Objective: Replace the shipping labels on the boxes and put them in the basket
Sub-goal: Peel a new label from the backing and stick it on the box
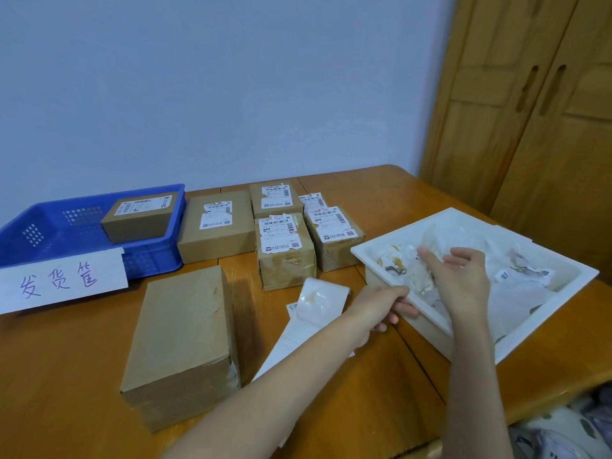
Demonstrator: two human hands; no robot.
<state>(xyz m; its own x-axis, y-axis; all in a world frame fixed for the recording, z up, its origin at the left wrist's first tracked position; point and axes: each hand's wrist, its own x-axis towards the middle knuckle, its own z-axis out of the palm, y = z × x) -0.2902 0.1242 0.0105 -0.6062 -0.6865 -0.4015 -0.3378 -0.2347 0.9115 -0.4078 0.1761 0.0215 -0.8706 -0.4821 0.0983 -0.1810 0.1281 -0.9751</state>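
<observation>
On the wooden table (381, 200), the left hand (381, 308) grips the near-left rim of a white tray (477, 226), fingers curled over its edge. The right hand (462, 276) reaches into the tray with fingers loosely spread, touching the crumpled label scraps (516, 273) (whether it pinches any cannot be told). An unlabelled box (180, 339) lies near the table's front edge, left of the left forearm. A strip of fresh labels (318, 313) lies just beside the left hand. Four labelled boxes (284, 250) cluster toward the back edge. The blue basket (49, 240) at the left edge holds one labelled box (139, 217).
</observation>
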